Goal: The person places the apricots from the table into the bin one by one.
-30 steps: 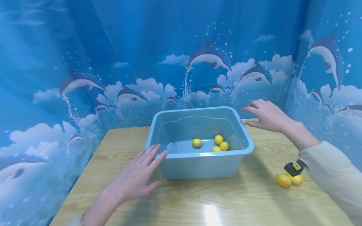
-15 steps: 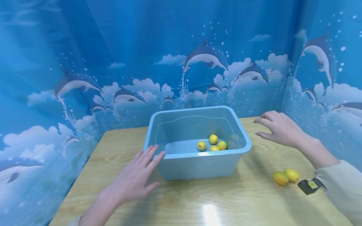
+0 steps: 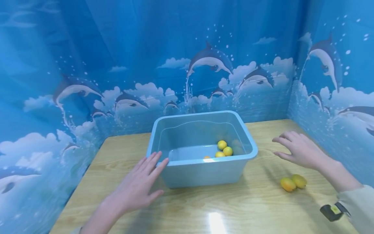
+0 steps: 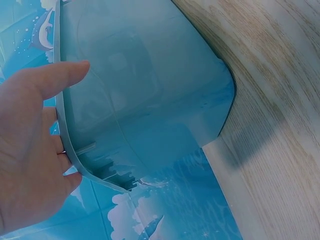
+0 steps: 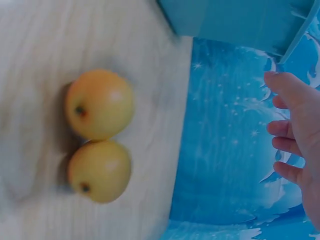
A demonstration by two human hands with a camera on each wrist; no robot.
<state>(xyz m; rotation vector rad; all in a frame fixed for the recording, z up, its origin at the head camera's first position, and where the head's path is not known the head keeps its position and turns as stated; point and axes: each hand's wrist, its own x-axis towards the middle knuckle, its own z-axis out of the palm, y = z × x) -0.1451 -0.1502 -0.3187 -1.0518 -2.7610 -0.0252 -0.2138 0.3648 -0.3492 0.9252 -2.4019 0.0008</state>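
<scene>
A light blue plastic bin (image 3: 204, 175) stands on the table, with several small yellow-orange fruits (image 3: 228, 151) at its right inside; the front rim partly hides one. My left hand (image 3: 135, 187) rests its straight fingers on the bin's front left corner, thumb apart. The left wrist view has this hand (image 4: 30, 140) at the rim of the bin (image 4: 150, 75). Right of the bin, my right hand (image 3: 301, 148) hovers with loosely bent fingers and holds nothing. Below it, an orange-tinged fruit (image 3: 287, 184) and a yellower fruit (image 3: 299, 181) lie side by side, their dark ends visible in the right wrist view.
The wooden table (image 3: 248, 208) extends in front of the bin and to both sides. A blue dolphin-print curtain (image 3: 163, 48) hangs close behind the table and along its sides. A small black device (image 3: 331, 212) is strapped at the right sleeve.
My right hand has moved away from the bin's right rim, rightward and toward the loose fruits. One fruit in the bin has rolled toward the front wall. The left hand stays at its corner.
</scene>
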